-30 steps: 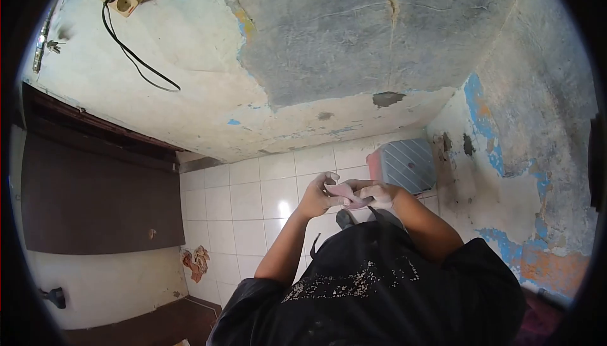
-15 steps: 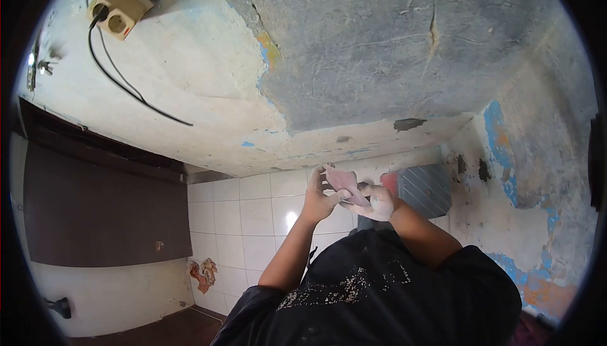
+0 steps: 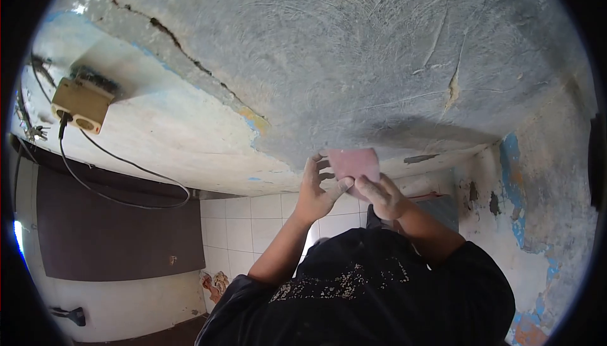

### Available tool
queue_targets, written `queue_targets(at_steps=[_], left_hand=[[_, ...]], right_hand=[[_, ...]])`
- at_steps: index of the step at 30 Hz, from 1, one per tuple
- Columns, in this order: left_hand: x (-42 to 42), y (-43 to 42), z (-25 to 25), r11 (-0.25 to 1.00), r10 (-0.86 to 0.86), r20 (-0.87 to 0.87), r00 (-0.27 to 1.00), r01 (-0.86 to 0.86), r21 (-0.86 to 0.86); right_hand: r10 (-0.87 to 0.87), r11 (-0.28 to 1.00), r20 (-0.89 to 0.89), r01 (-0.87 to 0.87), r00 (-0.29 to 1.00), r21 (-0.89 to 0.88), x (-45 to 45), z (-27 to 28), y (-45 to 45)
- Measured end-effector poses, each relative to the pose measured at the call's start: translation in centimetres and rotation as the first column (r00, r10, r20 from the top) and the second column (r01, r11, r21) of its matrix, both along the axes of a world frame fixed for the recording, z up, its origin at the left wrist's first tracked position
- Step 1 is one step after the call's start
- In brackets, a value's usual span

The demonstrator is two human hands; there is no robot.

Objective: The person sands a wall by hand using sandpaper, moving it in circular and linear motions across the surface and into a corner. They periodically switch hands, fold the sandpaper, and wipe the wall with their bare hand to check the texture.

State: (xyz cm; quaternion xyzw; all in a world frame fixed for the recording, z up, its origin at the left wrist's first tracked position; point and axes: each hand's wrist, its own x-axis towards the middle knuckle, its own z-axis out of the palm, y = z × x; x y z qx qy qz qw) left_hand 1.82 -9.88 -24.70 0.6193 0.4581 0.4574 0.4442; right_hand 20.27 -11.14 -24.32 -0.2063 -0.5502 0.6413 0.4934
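A thin pink sheet (image 3: 355, 164) is held up between my two hands, in front of the wall. My left hand (image 3: 319, 191) grips its left edge and lower corner, thumb on the near face and fingers behind. My right hand (image 3: 382, 197) pinches the lower right part of the sheet. Pale dust covers the fingers of both hands. Beyond them rises a wall with a grey patch (image 3: 354, 49), cracked in places, above a whitish band with peeling paint.
A socket box (image 3: 82, 105) with a black cable (image 3: 120, 200) hangs on the wall at left. Below it is a dark brown panel (image 3: 120, 226). A grey-blue stool (image 3: 436, 210) stands behind my right forearm. A crumpled cloth (image 3: 215, 284) lies on the tiled floor (image 3: 265, 222).
The view has tilted up toward the wall. The pink sheet, folded or curled in my hands before, is now spread flatter and raised, and both hands have shifted their hold on it.
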Motion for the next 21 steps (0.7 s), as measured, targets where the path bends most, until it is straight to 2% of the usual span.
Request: queue_targets(at_steps=[1, 2, 4, 5, 6, 7, 8, 9, 10, 12, 13, 15, 16, 18, 20, 21], left_hand=[[0.4, 0.3, 0.4, 1.0, 0.0, 0.011, 1.0, 0.0, 0.0], [0.6, 0.4, 1.0, 1.0, -0.004, 0.011, 1.0, 0.004, -0.005], [1.1, 0.6, 1.9, 0.996, -0.079, 0.22, 0.972, 0.085, -0.018], [0.9, 0.9, 2.1, 0.996, -0.081, 0.228, 0.97, 0.086, -0.014], [0.4, 1.1, 2.3, 0.986, -0.157, 0.217, 0.963, 0.165, -0.02], [-0.2, 1.2, 2.5, 0.969, -0.234, 0.203, 0.951, 0.245, -0.03], [-0.4, 1.4, 2.9, 0.968, -0.241, 0.203, 0.949, 0.251, -0.024], [-0.6, 1.6, 3.4, 0.965, -0.254, 0.196, 0.947, 0.261, -0.012], [-0.8, 1.8, 3.7, 0.961, -0.27, 0.188, 0.944, 0.276, -0.002], [-1.2, 2.4, 4.0, 0.955, -0.29, 0.246, 0.925, 0.297, 0.009], [-1.3, 2.6, 4.1, 0.953, -0.293, 0.305, 0.906, 0.303, 0.013], [-1.4, 2.9, 4.4, 0.951, -0.302, 0.347, 0.888, 0.307, 0.039], [-1.5, 3.4, 4.7, 0.952, -0.303, 0.38, 0.874, 0.299, 0.071], [-2.0, 3.9, 4.9, 0.947, -0.32, 0.369, 0.873, 0.3, 0.111], [-2.6, 4.2, 5.2, 0.948, -0.31, 0.43, 0.848, 0.311, 0.071], [-2.9, 4.5, 4.9, 0.947, -0.312, 0.453, 0.835, 0.309, 0.082]], right_hand=[[-0.076, 0.996, 0.004, 0.076, 0.997, 0.046, 0.4, 0.5, 0.2], [-0.08, 0.996, 0.004, 0.08, 0.997, 0.04, 0.6, 0.4, 0.5], [-0.232, 0.95, -0.017, 0.231, 0.972, 0.211, 1.5, 0.1, 1.3], [-0.234, 0.949, -0.01, 0.23, 0.972, 0.217, 2.0, 0.2, 1.6], [-0.347, 0.894, 0.034, 0.32, 0.937, 0.313, 2.5, 0.4, 1.7], [-0.46, 0.822, 0.063, 0.398, 0.886, 0.408, 2.8, 0.9, 1.6], [-0.569, 0.731, 0.076, 0.462, 0.819, 0.503, 3.0, 1.7, 1.8], [-0.648, 0.552, -0.003, 0.472, 0.762, 0.687, 3.6, 4.5, 2.5], [-0.657, 0.541, -0.008, 0.479, 0.754, 0.691, 3.8, 5.6, 2.9], [-0.759, 0.238, -0.252, 0.616, 0.601, 0.751, 4.3, 7.1, 3.3], [-0.767, 0.227, -0.251, 0.616, 0.59, 0.754, 4.2, 8.7, 3.8], [-0.786, 0.036, -0.362, 0.622, 0.501, 0.783, 3.2, 12.2, 5.6], [-0.786, 0.018, -0.37, 0.617, 0.495, 0.787, 2.8, 12.6, 6.9], [-0.799, -0.272, -0.491, 0.52, 0.348, 0.81, 1.6, 12.0, 9.5], [-0.886, -0.132, -0.299, 0.425, 0.355, 0.896, 0.0, 9.7, 11.4], [-0.954, -0.062, -0.147, 0.308, 0.261, 0.949, -0.9, 8.1, 11.7]])
